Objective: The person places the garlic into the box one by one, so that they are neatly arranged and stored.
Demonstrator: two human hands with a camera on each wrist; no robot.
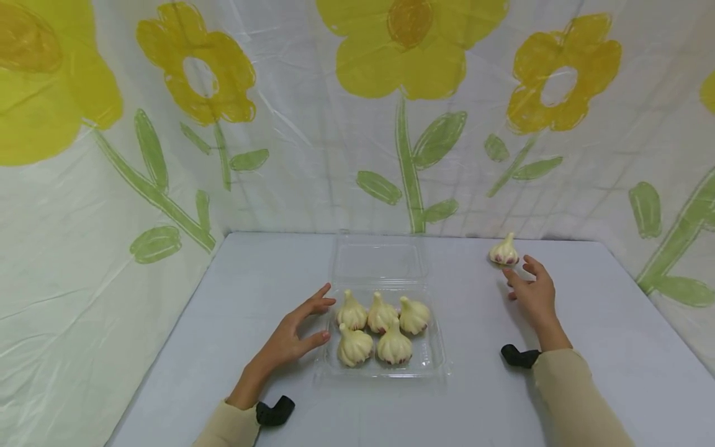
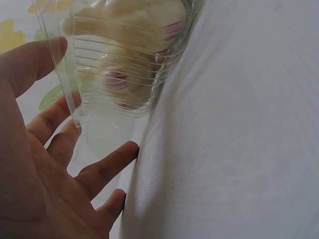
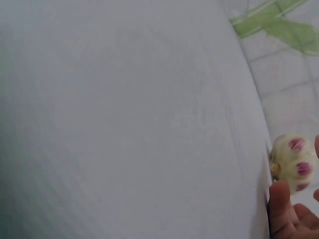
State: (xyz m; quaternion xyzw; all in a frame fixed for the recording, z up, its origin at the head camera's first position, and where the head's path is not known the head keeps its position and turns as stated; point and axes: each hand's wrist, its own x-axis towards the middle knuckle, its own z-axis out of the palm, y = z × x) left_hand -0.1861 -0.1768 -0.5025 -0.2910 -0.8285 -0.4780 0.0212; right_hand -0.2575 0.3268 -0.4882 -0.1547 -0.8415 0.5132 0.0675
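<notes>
A clear plastic clamshell box (image 1: 437,360) lies with its lid (image 1: 380,261) folded back toward the wall. Inside it sit several garlic bulbs (image 1: 395,343), pale with purplish streaks near the roots. My left hand (image 1: 292,332) is at the box's left side, fingers spread; in the left wrist view its thumb and fingertips reach the rim (image 2: 60,74), and I cannot tell whether they press it. One more garlic bulb (image 1: 504,251) stands at the table's back right. Just in front of that bulb is my right hand (image 1: 533,295), its fingers parted and loosely bent, holding nothing.
A white cloth covers the table (image 1: 475,397). Behind and beside it hangs a pale curtain (image 1: 301,155) painted with yellow flowers. Each wrist carries a black camera mount (image 1: 275,412); the sleeves are beige.
</notes>
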